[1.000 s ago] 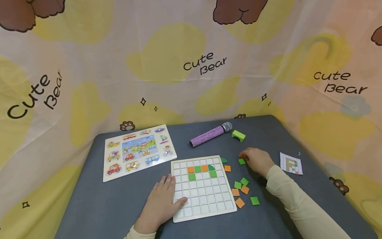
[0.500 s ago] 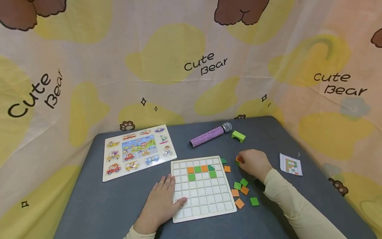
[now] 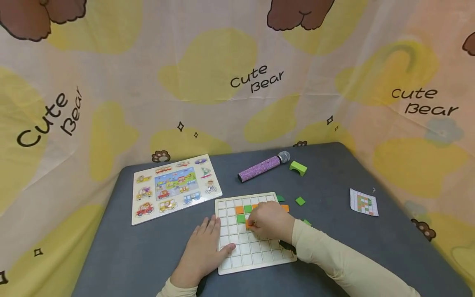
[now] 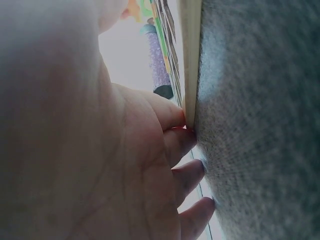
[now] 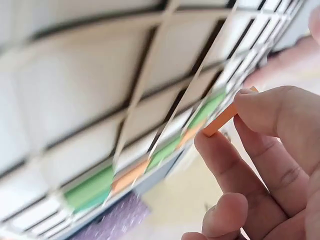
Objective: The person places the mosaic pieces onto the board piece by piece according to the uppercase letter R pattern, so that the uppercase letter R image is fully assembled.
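Note:
A white grid board (image 3: 237, 262) lies on the dark table, with orange and green square tiles set in its upper cells, such as a green tile (image 3: 241, 218). My left hand (image 3: 202, 251) rests at the board's left edge, its fingers straight and the thumb over the rim. Above the board's middle, my right hand (image 3: 272, 220) pinches an orange square tile (image 5: 222, 118) between thumb and fingertips. In the right wrist view that tile is held slightly apart from the grid. Part of the board and most loose tiles are hidden behind the right hand and sleeve.
Right of the board lies a loose green tile (image 3: 300, 201). Behind are a purple microphone (image 3: 259, 168) and a green arch block (image 3: 298, 168). A picture puzzle board (image 3: 176, 189) lies at the left, a small pattern card (image 3: 364, 202) at the right.
My right hand has picked up the orange tile from beside the green one and carried it left over the board. The left hand stays at the board's edge.

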A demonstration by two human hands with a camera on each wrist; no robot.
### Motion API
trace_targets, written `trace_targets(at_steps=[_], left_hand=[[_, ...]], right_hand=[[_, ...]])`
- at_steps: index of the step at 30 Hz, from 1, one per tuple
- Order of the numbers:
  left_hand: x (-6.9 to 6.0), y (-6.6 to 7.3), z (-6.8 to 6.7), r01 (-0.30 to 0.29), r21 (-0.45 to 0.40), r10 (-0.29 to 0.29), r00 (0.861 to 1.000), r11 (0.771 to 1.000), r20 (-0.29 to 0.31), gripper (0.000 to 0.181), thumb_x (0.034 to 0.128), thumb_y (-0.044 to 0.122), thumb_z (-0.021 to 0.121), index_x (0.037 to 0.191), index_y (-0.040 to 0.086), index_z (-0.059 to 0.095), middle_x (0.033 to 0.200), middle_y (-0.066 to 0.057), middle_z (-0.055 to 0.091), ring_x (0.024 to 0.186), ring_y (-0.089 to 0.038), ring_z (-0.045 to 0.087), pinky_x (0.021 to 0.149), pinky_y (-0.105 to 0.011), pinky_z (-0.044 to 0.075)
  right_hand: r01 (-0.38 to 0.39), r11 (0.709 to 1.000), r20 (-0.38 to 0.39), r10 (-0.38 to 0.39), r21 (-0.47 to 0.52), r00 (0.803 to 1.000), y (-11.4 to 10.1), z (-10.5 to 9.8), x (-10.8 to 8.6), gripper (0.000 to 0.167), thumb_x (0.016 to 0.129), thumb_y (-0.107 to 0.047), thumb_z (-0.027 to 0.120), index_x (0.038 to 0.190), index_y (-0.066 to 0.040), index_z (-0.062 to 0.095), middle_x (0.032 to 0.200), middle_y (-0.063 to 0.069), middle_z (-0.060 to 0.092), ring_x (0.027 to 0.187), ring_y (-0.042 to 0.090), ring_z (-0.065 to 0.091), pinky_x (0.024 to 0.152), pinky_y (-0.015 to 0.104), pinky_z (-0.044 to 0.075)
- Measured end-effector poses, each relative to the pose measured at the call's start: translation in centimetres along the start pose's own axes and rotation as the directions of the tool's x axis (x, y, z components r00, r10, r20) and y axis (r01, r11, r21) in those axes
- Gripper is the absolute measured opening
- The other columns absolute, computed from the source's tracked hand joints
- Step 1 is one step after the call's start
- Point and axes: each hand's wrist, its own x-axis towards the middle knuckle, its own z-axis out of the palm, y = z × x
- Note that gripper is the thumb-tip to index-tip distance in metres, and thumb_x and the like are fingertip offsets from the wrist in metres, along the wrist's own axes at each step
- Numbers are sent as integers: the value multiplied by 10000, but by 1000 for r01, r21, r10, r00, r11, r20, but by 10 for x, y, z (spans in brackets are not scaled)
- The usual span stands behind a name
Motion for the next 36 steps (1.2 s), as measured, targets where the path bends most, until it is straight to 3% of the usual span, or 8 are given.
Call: trace_targets(at_steps=[3, 8, 14, 20, 26, 30, 33, 36], left_hand=[[-1, -1, 0, 0, -3, 0, 1000, 1000, -1, 962, 1012, 681, 576, 1606, -58, 410, 1663, -240, 382, 1540, -453, 332, 1210, -626, 320], [-1, -2, 1, -18, 4, 18, 999, 1000, -40, 954, 1008, 675, 586, 1590, -65, 434, 1644, -247, 410, 1522, -458, 364, 1197, -623, 343], [-2, -2, 2, -18, 18, 19, 998, 1000, -55, 961, 1000, 680, 595, 1575, -76, 451, 1625, -257, 433, 1506, -465, 387, 1183, -627, 362], [-1, -1, 2, -21, 11, 21, 999, 1000, -49, 965, 1000, 679, 599, 1585, -70, 438, 1632, -257, 424, 1511, -464, 380, 1186, -629, 356], [-1, -1, 1, -18, 0, 18, 999, 1000, -49, 958, 996, 664, 617, 1583, -72, 440, 1629, -261, 426, 1508, -469, 380, 1182, -636, 357], [-2, -2, 0, -20, -3, 20, 998, 1000, -53, 953, 999, 660, 614, 1585, -71, 438, 1632, -260, 421, 1511, -470, 375, 1182, -635, 357], [-2, -1, 0, -14, 1, 14, 999, 1000, -52, 955, 1000, 663, 612, 1591, -64, 432, 1640, -252, 413, 1517, -465, 369, 1187, -633, 352], [-1, -1, 1, -10, -1, 10, 999, 1000, -41, 959, 1000, 664, 613, 1598, -62, 422, 1645, -251, 407, 1521, -463, 362, 1192, -633, 344]], right_hand=[[61, 997, 17, -60, -56, 998, -8, 7, 10, 68, 868, -171, 844, 873, -238, 854, 813, -134, 742, 723, 61, 646, 641, 259, 546], [93, 986, 20, -91, -135, 996, -17, 13, 16, 84, 904, -210, 855, 851, -273, 837, 863, -117, 702, 749, 95, 643, 650, 269, 549], [94, 989, 48, -89, -111, 995, -27, 12, 14, 46, 941, -214, 856, 937, -260, 850, 891, -103, 721, 789, 82, 664, 684, 252, 556], [41, 995, 55, -36, -95, 998, -29, 9, 10, 100, 941, -214, 860, 1019, -277, 870, 935, -101, 752, 846, 68, 702, 756, 259, 589], [87, 988, 74, -78, -131, 994, -29, 11, 12, 127, 938, -174, 849, 1002, -284, 861, 941, -108, 750, 827, 62, 686, 721, 237, 570], [110, 991, 140, -99, -72, 985, -27, 8, 14, 206, 974, -187, 815, 1141, -302, 850, 1055, -107, 748, 921, 63, 696, 780, 245, 585], [76, 997, 163, -78, 18, 984, -19, 2, 9, 305, 1000, -187, 788, 1288, -289, 800, 1180, -88, 733, 1006, 91, 701, 853, 282, 595], [-29, 999, 131, 23, 45, 991, -3, -2, -2, 311, 997, -179, 778, 1301, -246, 791, 1208, -56, 726, 1026, 133, 708, 856, 317, 601]])
